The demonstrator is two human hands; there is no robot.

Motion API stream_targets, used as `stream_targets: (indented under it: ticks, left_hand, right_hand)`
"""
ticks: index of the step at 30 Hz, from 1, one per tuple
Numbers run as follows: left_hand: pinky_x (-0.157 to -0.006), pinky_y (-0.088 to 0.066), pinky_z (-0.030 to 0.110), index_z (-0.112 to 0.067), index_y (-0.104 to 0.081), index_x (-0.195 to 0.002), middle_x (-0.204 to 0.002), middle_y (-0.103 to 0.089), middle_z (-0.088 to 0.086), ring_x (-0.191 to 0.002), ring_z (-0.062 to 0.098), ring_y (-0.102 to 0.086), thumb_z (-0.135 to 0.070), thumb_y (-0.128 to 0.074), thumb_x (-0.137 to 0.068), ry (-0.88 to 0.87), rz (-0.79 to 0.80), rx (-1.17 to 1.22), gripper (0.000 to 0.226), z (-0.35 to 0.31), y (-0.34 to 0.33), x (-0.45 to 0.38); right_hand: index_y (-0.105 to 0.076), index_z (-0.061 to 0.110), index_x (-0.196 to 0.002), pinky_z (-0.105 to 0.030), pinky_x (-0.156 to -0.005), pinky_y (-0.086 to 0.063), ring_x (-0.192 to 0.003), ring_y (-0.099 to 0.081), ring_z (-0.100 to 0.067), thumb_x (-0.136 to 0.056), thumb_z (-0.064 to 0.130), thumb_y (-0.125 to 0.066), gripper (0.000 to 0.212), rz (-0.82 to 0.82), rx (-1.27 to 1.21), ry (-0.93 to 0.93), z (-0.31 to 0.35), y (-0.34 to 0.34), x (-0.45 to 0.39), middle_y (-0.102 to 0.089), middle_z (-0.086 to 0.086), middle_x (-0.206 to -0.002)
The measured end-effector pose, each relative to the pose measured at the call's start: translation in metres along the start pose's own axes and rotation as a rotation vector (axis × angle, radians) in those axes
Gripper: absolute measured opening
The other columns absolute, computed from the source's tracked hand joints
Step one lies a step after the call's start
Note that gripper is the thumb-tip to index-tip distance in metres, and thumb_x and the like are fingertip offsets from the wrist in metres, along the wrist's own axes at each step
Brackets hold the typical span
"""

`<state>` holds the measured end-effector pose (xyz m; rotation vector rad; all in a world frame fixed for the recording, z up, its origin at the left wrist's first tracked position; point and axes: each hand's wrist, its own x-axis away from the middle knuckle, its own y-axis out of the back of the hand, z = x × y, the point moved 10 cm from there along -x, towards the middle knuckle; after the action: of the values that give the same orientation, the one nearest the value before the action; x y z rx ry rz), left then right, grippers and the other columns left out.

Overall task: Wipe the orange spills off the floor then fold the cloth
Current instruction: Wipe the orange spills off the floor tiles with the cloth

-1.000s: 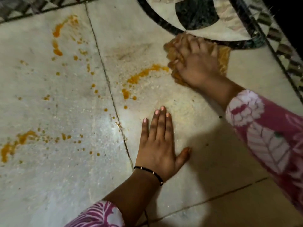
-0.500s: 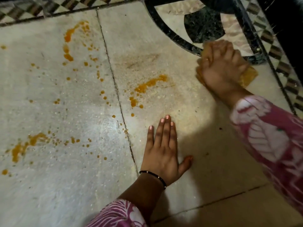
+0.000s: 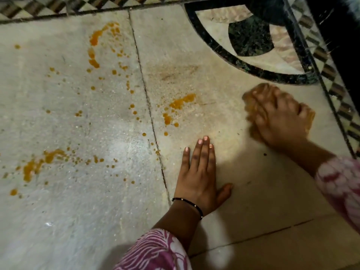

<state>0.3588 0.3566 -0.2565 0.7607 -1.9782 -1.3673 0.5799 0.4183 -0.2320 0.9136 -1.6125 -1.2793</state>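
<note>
My right hand (image 3: 278,115) presses an orange-stained cloth (image 3: 308,118) flat on the pale marble floor (image 3: 243,191) at the right, blurred by motion; most of the cloth is hidden under the hand. My left hand (image 3: 198,176) lies flat on the floor with fingers together, holding nothing. An orange streak with drops (image 3: 179,106) sits left of the cloth, just beyond my left fingertips. More orange spills lie on the left slab: a curved trail (image 3: 93,49) at the top and a smear (image 3: 37,164) at the lower left.
A dark curved inlay pattern (image 3: 249,41) fills the top right of the floor. A checkered border strip (image 3: 331,88) runs down the right edge and along the top. A joint line (image 3: 150,112) splits the two slabs.
My right hand has swept the cloth away from the inlay, to the right and then back toward me. The left hand has stayed planted. The orange streak looks unchanged.
</note>
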Motion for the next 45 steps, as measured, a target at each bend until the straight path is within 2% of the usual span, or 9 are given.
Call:
stream_targets:
  ticks: [5, 9, 13, 18, 23, 28, 37, 40, 45]
  left_hand:
    - [-0.115, -0.009, 0.053, 0.002, -0.015, -0.148, -0.157, -0.009, 0.020, -0.146, 0.032, -0.004, -0.067, -0.036, -0.083, -0.018, -0.023, 0.006, 0.097, -0.002, 0.000, 0.000]
    - [-0.115, -0.010, 0.054, 0.003, -0.016, -0.148, -0.157, -0.010, 0.021, -0.146, 0.033, -0.005, -0.067, -0.037, -0.083, -0.030, -0.052, 0.003, 0.097, -0.003, 0.003, 0.001]
    - [-0.115, -0.012, 0.054, 0.004, -0.019, -0.147, -0.156, -0.012, 0.022, -0.146, 0.033, -0.006, -0.066, -0.038, -0.084, -0.036, -0.063, 0.006, 0.096, -0.003, 0.004, 0.002]
    - [-0.116, -0.009, 0.052, 0.002, -0.017, -0.148, -0.157, -0.008, 0.020, -0.146, 0.031, -0.003, -0.067, -0.038, -0.082, -0.012, -0.044, -0.006, 0.098, 0.000, 0.002, -0.001]
    - [-0.116, -0.007, 0.051, 0.002, -0.018, -0.148, -0.157, -0.010, 0.019, -0.146, 0.031, -0.003, -0.067, -0.038, -0.082, -0.012, -0.038, -0.004, 0.097, 0.000, 0.002, 0.001]
    - [-0.116, -0.003, 0.051, 0.002, -0.013, -0.148, -0.158, -0.004, 0.019, -0.146, 0.030, 0.003, -0.067, -0.032, -0.085, -0.025, 0.000, -0.035, 0.096, -0.002, 0.001, 0.001]
    - [-0.117, 0.006, 0.049, -0.001, 0.002, -0.149, -0.158, 0.009, 0.017, -0.146, 0.028, 0.012, -0.068, -0.025, -0.086, -0.030, 0.001, -0.029, 0.096, -0.001, -0.001, 0.002]
    - [-0.116, 0.012, 0.042, -0.003, 0.006, -0.149, -0.158, 0.012, 0.015, -0.145, 0.026, 0.013, -0.064, -0.023, -0.090, -0.079, 0.020, 0.007, 0.090, 0.005, 0.003, 0.006]
    - [-0.116, 0.004, 0.042, -0.004, -0.001, -0.150, -0.158, 0.000, 0.017, -0.146, 0.028, -0.002, -0.073, -0.003, -0.074, -0.317, 0.073, -0.150, 0.103, 0.061, 0.049, 0.040]
  right_hand:
    - [-0.025, 0.027, -0.145, -0.064, -0.104, -0.013, -0.135, -0.022, -0.036, -0.084, 0.051, -0.022, 0.066, -0.068, -0.108, -0.310, 0.033, 0.021, -0.077, -0.022, -0.014, -0.151]
    - [-0.027, 0.033, -0.145, -0.059, -0.106, -0.015, -0.137, -0.023, -0.033, -0.086, 0.052, -0.031, 0.062, -0.101, -0.054, 0.046, 0.107, 0.018, -0.048, -0.023, -0.010, -0.153]
    - [-0.027, 0.037, -0.146, -0.056, -0.105, -0.021, -0.136, -0.030, -0.031, -0.086, 0.053, -0.031, 0.063, -0.086, 0.000, 0.165, 0.063, -0.004, 0.040, -0.025, -0.006, -0.155]
    - [-0.017, 0.029, -0.149, -0.061, -0.108, -0.015, -0.140, -0.019, -0.033, -0.083, 0.058, -0.017, 0.071, -0.009, -0.051, -0.208, -0.068, -0.017, 0.044, -0.018, -0.012, -0.156]
    - [-0.012, 0.025, -0.150, -0.067, -0.108, -0.008, -0.140, -0.015, -0.037, -0.089, 0.051, -0.021, 0.066, -0.120, -0.200, -0.482, -0.085, 0.001, -0.045, -0.012, -0.012, -0.157]
    - [-0.017, 0.025, -0.149, -0.067, -0.107, -0.007, -0.141, -0.013, -0.036, -0.091, 0.050, -0.025, 0.064, -0.101, -0.185, -0.544, -0.084, 0.002, -0.078, -0.013, -0.012, -0.156]
    - [-0.010, 0.030, -0.149, -0.064, -0.109, -0.007, -0.141, -0.011, -0.039, -0.093, 0.055, -0.020, 0.062, -0.120, -0.185, -0.228, -0.051, 0.008, -0.038, -0.008, -0.014, -0.158]
    - [-0.005, 0.030, -0.150, -0.062, -0.111, -0.009, -0.143, -0.007, -0.037, -0.097, 0.050, -0.025, 0.060, -0.017, -0.106, -0.119, -0.002, -0.008, 0.008, -0.004, -0.013, -0.159]
    - [-0.007, 0.037, -0.150, -0.058, -0.111, 0.001, -0.146, 0.002, -0.028, -0.091, 0.056, -0.016, 0.063, 0.091, -0.111, -0.021, 0.105, -0.017, 0.111, 0.003, -0.004, -0.160]
